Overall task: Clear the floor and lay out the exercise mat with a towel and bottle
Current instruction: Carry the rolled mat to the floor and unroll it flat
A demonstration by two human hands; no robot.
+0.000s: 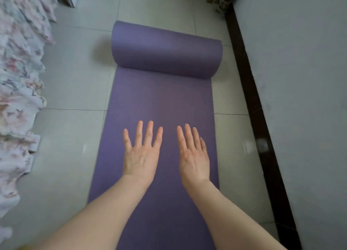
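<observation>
A purple exercise mat [161, 99] lies partly unrolled on the grey tiled floor, running away from me. Its far part is still a thick roll [167, 50] lying across the mat. My left hand [141, 152] and my right hand [193, 156] are side by side over the flat part, palms down, fingers stretched out and apart, holding nothing. Both are well short of the roll. No towel or bottle is in view.
A flowery bedspread [20, 92] hangs down along the left edge. A dark skirting board [257, 107] and a pale wall [300, 80] run along the right. A patterned cloth [223, 0] sits at the far end. Bare tiles [75, 84] lie left of the mat.
</observation>
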